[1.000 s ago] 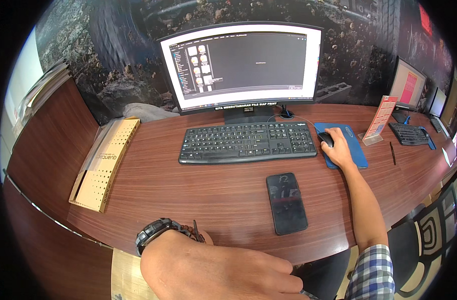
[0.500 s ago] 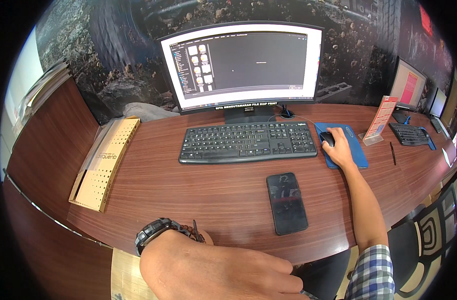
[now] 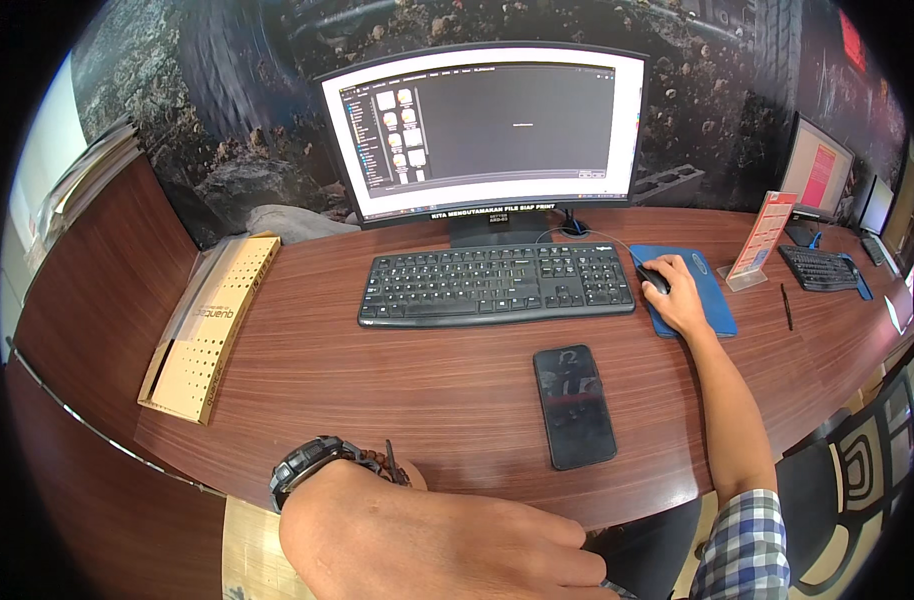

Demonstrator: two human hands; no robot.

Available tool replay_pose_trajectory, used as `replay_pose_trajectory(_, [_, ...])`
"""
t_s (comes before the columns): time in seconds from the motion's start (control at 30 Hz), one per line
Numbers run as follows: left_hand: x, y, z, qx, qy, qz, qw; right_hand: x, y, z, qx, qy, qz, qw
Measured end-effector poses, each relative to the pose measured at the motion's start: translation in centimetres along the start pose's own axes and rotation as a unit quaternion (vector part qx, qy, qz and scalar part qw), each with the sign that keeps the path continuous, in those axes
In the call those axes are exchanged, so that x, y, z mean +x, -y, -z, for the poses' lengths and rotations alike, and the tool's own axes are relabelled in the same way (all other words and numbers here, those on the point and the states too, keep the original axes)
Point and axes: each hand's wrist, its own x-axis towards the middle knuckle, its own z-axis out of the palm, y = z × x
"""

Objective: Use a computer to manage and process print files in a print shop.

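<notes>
The right hand (image 3: 676, 293), half curled, gripped a black computer mouse (image 3: 654, 279) on a blue mousepad (image 3: 715, 296); whether the bent left hand (image 3: 452, 530) held anything could not be told.

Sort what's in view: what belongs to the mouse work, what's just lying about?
In use: black rounded mouse under the right hand; blue flat mouse pad; wide black-framed lit monitor; probably the long black plastic keyboard, though untouched.

Lying about: black rectangular phone; tan cardboard box; red-and-white card in a clear stand; thin black pen-like stick.
</notes>
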Motion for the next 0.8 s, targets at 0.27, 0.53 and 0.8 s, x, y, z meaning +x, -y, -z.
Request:
replay_pose_trajectory(0.27, [0.7, -0.3, 0.9, -0.042, -0.068, 0.009, 0.997, -0.1, 1.5, 0.4, -0.09, 0.043, -0.016, 0.995])
replay_pose_trajectory(0.53, [0.2, 0.1, -0.3, -0.063, -0.089, 0.002, 0.994, -0.1, 1.5, 0.3, -0.128, 0.05, 0.013, 0.99])
replay_pose_trajectory(0.8, [0.4, 0.2, -0.2, -0.064, -0.083, -0.008, 0.994, -0.1, 1.7, 0.4, -0.106, 0.018, 0.034, 0.994])
